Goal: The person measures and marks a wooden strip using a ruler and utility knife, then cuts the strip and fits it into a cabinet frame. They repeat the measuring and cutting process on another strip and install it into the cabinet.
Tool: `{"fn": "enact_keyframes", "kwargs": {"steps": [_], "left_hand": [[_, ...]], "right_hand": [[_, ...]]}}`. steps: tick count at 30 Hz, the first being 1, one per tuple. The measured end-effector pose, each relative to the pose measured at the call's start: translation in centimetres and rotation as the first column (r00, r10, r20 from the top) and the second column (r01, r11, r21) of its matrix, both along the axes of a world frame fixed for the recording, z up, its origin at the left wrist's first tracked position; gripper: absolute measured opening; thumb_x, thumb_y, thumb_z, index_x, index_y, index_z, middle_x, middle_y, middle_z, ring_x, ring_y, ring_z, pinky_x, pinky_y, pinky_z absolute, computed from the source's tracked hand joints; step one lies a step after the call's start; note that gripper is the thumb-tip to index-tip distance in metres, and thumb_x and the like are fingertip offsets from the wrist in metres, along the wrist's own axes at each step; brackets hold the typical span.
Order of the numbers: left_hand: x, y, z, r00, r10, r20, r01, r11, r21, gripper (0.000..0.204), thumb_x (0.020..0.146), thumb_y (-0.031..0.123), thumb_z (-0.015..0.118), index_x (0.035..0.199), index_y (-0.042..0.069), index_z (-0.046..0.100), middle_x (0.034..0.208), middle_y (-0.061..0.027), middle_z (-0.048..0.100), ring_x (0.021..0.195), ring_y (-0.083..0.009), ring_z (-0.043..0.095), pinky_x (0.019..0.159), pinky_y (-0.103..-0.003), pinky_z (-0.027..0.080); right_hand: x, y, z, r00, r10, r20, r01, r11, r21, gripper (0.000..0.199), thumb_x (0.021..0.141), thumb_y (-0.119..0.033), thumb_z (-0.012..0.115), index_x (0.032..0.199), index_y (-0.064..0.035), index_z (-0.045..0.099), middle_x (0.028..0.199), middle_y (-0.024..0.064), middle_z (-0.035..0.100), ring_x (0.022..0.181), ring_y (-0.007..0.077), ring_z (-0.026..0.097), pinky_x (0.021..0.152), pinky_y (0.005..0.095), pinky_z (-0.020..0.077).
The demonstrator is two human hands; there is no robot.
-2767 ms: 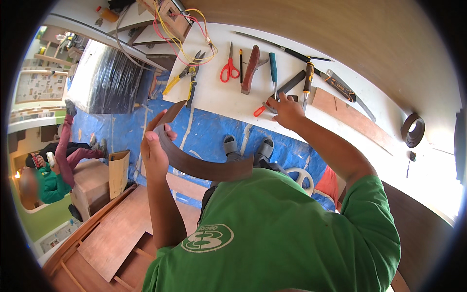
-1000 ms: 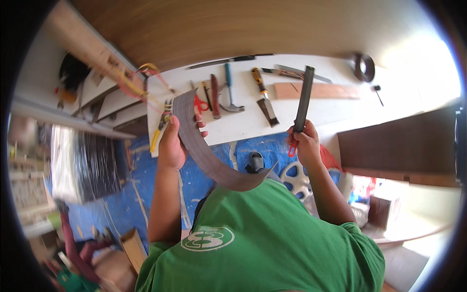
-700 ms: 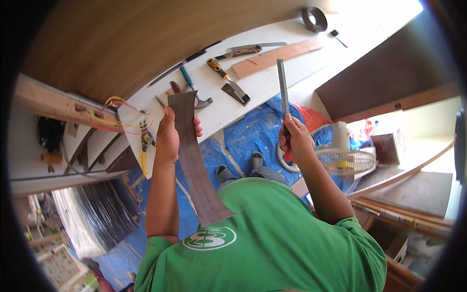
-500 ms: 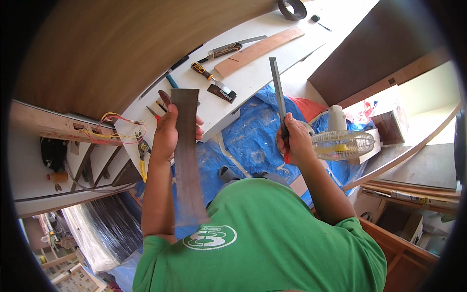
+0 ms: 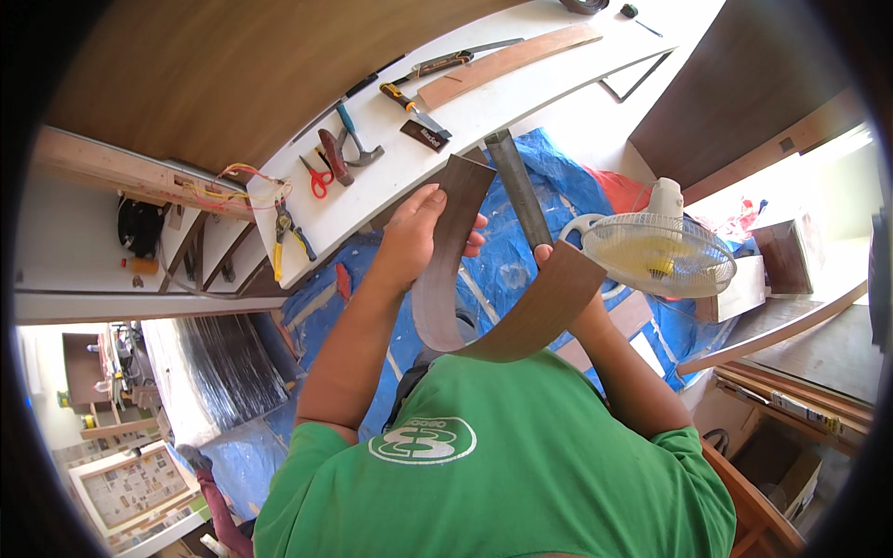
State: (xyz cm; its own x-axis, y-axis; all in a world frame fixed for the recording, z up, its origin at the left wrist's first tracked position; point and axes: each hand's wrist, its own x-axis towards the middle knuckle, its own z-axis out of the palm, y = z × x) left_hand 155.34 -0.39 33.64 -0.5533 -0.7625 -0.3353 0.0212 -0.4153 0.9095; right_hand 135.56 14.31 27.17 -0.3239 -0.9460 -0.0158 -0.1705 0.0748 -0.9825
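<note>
While the left hand (image 5: pixel 414 237) grips one end of a brown flexible strip (image 5: pixel 535 316), thumb on near side and fingertips showing past the far edge, the strip hangs below those fingers, curving up rightward across the right hand (image 5: pixel 586 316). Right hand closed on a dark bar (image 5: pixel 518 191), which rises above its thumb; other fingers hidden behind strip. Beyond left fingers, up-left: red-handled scissors (image 5: pixel 319 179), hammer (image 5: pixel 355 139) on white table (image 5: pixel 502 104). Fan (image 5: pixel 659 256) just right of right fingers.

Scissors (image 5: pixel 317 176) on table (image 5: pixel 484 100), strip (image 5: pixel 530 325) before it, fan (image 5: pixel 660 256) right — seemingly on sheeting (image 5: pixel 544 160)
</note>
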Motion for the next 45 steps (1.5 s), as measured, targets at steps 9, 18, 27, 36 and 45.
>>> {"fn": "enact_keyframes", "kwargs": {"steps": [9, 18, 27, 36, 45], "left_hand": [[-3.3, 5.9, 1.5, 0.991, 0.008, 0.133, 0.005, 0.995, -0.101, 0.040, 0.114, 0.029, 0.037, 0.126, -0.003, 0.058, 0.101, -0.0168, 0.072, 0.079, -0.0197, 0.072, 0.069, -0.034, 0.062], [-3.4, 7.2, 1.8, 0.979, 0.085, 0.187, -0.059, 0.989, -0.139, 0.037, 0.115, 0.026, 0.034, 0.120, 0.000, 0.059, 0.097, -0.0125, 0.071, 0.075, -0.0159, 0.069, 0.067, -0.032, 0.061], [-2.8, 8.5, 1.1, 0.958, -0.051, 0.282, 0.099, 0.983, -0.158, 0.036, 0.114, 0.026, 0.037, 0.127, 0.000, 0.058, 0.097, -0.0134, 0.072, 0.075, -0.0167, 0.070, 0.068, -0.033, 0.061], [0.1, 7.0, 2.1, 0.967, -0.090, 0.238, 0.101, 0.994, -0.035, 0.034, 0.113, 0.026, 0.038, 0.122, 0.000, 0.058, 0.094, -0.0122, 0.071, 0.072, -0.0160, 0.069, 0.066, -0.032, 0.060], [0.8, 7.1, 3.2, 0.916, -0.294, 0.273, 0.309, 0.951, -0.012, 0.035, 0.113, 0.028, 0.042, 0.117, -0.001, 0.061, 0.093, -0.0131, 0.073, 0.072, -0.0170, 0.071, 0.066, -0.032, 0.060]], "right_hand": [[-0.9, 2.7, -0.3, 0.986, -0.045, -0.158, 0.055, 0.997, 0.056, 0.037, 0.107, -0.031, 0.062, 0.082, -0.0032, 0.058, 0.066, 0.0104, 0.061, 0.060, 0.0165, 0.058, 0.056, 0.0363, 0.0447], [-2.4, 1.4, 2.1, 0.979, -0.064, -0.192, 0.093, 0.985, 0.146, 0.045, 0.108, -0.040, 0.059, 0.080, -0.0046, 0.058, 0.058, 0.0053, 0.055, 0.050, 0.0122, 0.055, 0.047, 0.0333, 0.0416], [-3.8, -2.3, 2.5, 0.988, -0.122, 0.097, 0.101, 0.974, 0.202, 0.048, 0.107, -0.042, 0.059, 0.081, -0.0016, 0.060, 0.058, 0.0085, 0.054, 0.052, 0.0152, 0.053, 0.051, 0.0363, 0.0424], [-4.7, 6.0, 2.2, 0.949, 0.161, -0.270, -0.107, 0.973, 0.204, 0.048, 0.103, -0.043, 0.066, 0.081, -0.0015, 0.060, 0.059, 0.0091, 0.048, 0.055, 0.0167, 0.046, 0.054, 0.0386, 0.0410], [-6.2, 0.2, 7.3, 0.971, 0.117, -0.207, -0.083, 0.983, 0.164, 0.043, 0.106, -0.038, 0.064, 0.081, -0.0034, 0.058, 0.065, 0.0027, 0.054, 0.058, 0.0094, 0.050, 0.054, 0.0310, 0.0414]]}}
